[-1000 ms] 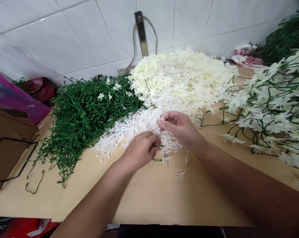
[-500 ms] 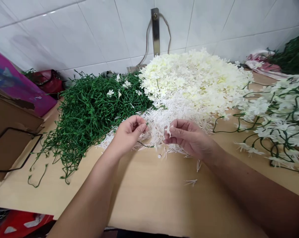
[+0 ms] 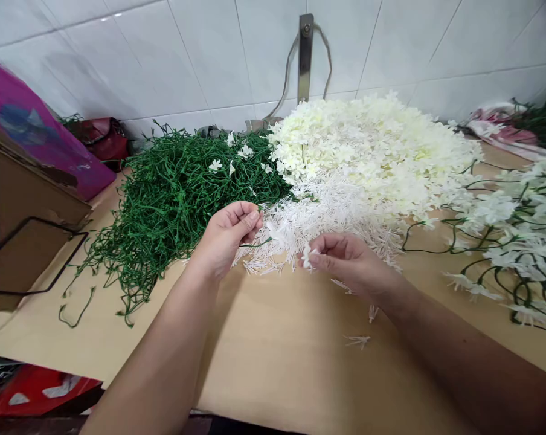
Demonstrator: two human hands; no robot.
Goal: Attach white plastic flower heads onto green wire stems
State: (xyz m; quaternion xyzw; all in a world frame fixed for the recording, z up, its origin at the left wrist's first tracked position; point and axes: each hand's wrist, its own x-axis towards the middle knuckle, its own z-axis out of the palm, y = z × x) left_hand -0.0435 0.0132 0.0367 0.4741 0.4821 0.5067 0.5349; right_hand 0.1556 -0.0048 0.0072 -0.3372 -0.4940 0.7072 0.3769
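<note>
My left hand is closed in a pinch on a green plastic flower stem, whose tip pokes up beside the thumb. A branch of that stem comes out below the fingers and bears a white artificial flower. To the right, my right hand pinches a small white flower piece between thumb and fingertips. The hands are apart, above the near edge of a heap of thin white stamens. Behind my left hand lies a pile of green stems. Cream-white blossoms are heaped farther back.
Flowers on green stems spread over the right side of the table. A cardboard box and purple bag stand at the left. The tiled wall holds a metal strip. Loose stamens lie near me.
The view has turned slightly left. My left hand has risen a little with the stem, and its white flower now shows between the hands. My right hand has lowered slightly, keeping its flower piece.
</note>
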